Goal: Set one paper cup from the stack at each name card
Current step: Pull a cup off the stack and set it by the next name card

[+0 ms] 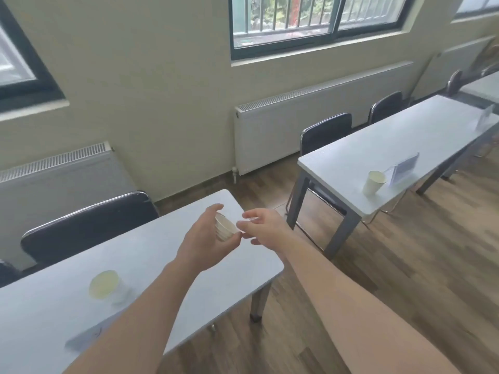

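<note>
Left hand: I see my left hand (208,238) above the near worktop (151,255), the fingers (216,207) curled around a short stack of paper cups (225,227). The stack lies on its side in the grip, with the open rims toward the palm and the bottom toward the other hand.

Right hand: my right hand (266,225) is just beside the bottom end of the stack. Its fingertips (243,225) are at the end cup, nearly pinched together. I cannot tell if they already grip it; the picture is blurred there.

Near worktop: one paper cup (104,285) stands upright on it, at my left side, well apart from the hands. A name card (86,338) lies close to the front edge, near my left forearm, and its writing is too blurred to read.

Far worktop: the second worktop (399,147) stands to the right, across a strip of wooden floor (405,252). A second cup (374,182) stands upright there, just beside a blue name card (403,168). A further card (486,117) stands at the far end of the same worktop, and I see no cup beside it.

Seats: dark chairs (89,225) stand behind both worktops, toward the wall with the radiators (310,125).
</note>
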Tool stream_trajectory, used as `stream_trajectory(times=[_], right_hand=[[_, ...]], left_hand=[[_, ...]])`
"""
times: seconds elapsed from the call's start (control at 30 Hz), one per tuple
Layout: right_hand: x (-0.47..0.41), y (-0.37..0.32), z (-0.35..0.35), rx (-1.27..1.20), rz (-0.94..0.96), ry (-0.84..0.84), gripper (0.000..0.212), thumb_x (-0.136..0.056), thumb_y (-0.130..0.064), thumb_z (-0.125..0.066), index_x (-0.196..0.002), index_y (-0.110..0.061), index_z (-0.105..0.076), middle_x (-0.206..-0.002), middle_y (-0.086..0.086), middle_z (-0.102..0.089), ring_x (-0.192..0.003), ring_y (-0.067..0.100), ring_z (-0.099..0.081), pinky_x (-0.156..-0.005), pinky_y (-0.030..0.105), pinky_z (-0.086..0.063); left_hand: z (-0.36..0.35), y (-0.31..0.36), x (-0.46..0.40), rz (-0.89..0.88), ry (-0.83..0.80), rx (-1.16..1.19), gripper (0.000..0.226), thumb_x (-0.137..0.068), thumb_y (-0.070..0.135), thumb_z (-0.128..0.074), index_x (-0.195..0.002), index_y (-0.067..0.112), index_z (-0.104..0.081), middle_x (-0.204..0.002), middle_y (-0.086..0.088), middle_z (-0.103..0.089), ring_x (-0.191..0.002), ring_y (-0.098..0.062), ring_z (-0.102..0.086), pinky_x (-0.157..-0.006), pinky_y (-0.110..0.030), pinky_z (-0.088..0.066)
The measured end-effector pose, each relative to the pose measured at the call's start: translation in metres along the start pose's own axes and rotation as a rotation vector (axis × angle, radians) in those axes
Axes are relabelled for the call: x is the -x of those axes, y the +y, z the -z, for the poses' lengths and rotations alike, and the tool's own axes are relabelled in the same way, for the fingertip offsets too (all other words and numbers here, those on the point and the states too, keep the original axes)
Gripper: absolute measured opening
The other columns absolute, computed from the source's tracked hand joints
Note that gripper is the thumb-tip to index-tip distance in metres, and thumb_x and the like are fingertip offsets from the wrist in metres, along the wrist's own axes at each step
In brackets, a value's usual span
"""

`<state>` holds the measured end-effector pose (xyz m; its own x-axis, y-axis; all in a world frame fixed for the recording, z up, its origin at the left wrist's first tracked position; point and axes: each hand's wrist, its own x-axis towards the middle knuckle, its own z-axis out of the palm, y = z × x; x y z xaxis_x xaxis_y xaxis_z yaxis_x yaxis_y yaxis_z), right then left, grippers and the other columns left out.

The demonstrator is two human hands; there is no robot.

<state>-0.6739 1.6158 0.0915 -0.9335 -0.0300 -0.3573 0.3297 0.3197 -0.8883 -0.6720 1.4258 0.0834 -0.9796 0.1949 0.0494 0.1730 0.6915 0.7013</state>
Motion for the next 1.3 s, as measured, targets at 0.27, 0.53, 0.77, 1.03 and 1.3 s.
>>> stream_trajectory(times=[0.27, 0.53, 0.77, 1.03, 1.3], right_hand=[[0.01, 0.039, 0.134, -0.183, -0.007, 0.077, 0.046, -0.088, -0.035, -0.08, -0.128, -0.018, -0.066, -0.107, 0.001, -0.073, -0.083, 0.014, -0.08, -0.083, 0.039, -0.065], [-0.008, 0.074, 0.229, -0.232, -0.032, 0.14, 0.059, -0.068, -0.045, -0.09, -0.119, -0.027, -0.068, -0.116, 0.011, -0.074, -0.09, 0.019, -0.079, -0.085, 0.042, -0.065], [-0.066, 0.094, 0.317, -0.26, -0.079, 0.177, 0.054, -0.078, -0.036, -0.089, -0.125, -0.02, -0.067, -0.109, 0.009, -0.075, -0.081, 0.014, -0.08, -0.078, 0.035, -0.066], [-0.125, 0.115, 0.427, -0.168, -0.196, 0.255, 0.046, -0.087, -0.041, -0.081, -0.124, -0.02, -0.066, -0.112, 0.006, -0.073, -0.087, 0.019, -0.079, -0.074, 0.031, -0.064], [-0.174, 0.148, 0.5, 0.016, -0.25, 0.257, 0.039, -0.085, -0.044, -0.08, -0.116, -0.029, -0.063, -0.115, 0.001, -0.071, -0.099, 0.021, -0.073, -0.093, 0.043, -0.06]], left_hand=[[-0.097, 0.103, -0.052, -0.103, -0.132, 0.069, 0.097, -0.067, 0.067, -0.065, -0.147, 0.026, -0.03, -0.135, 0.002, -0.054, -0.113, -0.02, -0.058, -0.089, -0.037, -0.052], [-0.175, 0.164, -0.108, -0.162, -0.241, 0.104, 0.098, -0.069, 0.061, -0.073, -0.148, 0.028, -0.027, -0.133, 0.005, -0.054, -0.115, -0.012, -0.057, -0.095, -0.036, -0.05], [-0.243, 0.201, -0.187, -0.172, -0.283, 0.121, 0.094, -0.073, 0.058, -0.072, -0.148, 0.027, -0.026, -0.129, 0.006, -0.055, -0.116, -0.012, -0.057, -0.092, -0.03, -0.048], [-0.292, 0.242, -0.276, -0.074, -0.243, 0.157, 0.104, -0.065, 0.065, -0.081, -0.149, 0.028, -0.03, -0.12, 0.012, -0.055, -0.107, -0.012, -0.057, -0.092, -0.031, -0.047], [-0.335, 0.268, -0.326, 0.023, -0.18, 0.165, 0.099, -0.062, 0.057, -0.088, -0.143, 0.028, -0.04, -0.118, 0.012, -0.056, -0.108, -0.011, -0.055, -0.095, -0.031, -0.045]])
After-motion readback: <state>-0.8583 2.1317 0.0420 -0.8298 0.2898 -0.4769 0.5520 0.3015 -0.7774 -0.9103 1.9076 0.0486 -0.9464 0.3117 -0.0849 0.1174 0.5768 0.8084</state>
